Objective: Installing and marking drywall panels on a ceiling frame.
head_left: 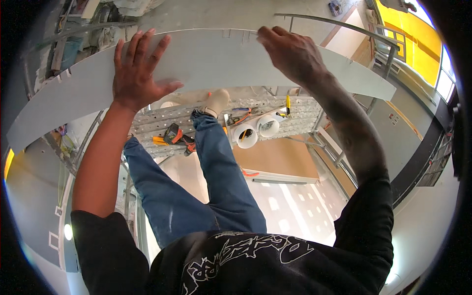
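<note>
In the head view, a long pale grey board (211, 59) spans the space beyond the far edge of the platform (306, 109). The left hand (135, 81) is wide, fingers spread against the board's face; the right hand (297, 56) is narrow, fingers curled at the upper edge (I cannot tell whether they clasp it). An orange-and-black power tool (188, 143) lies toward the platform's near left corner, white buckets (252, 140) along its near edge, right of the shoe (216, 102).

the drill (173, 134) lies left of two buckets (268, 126).
</note>
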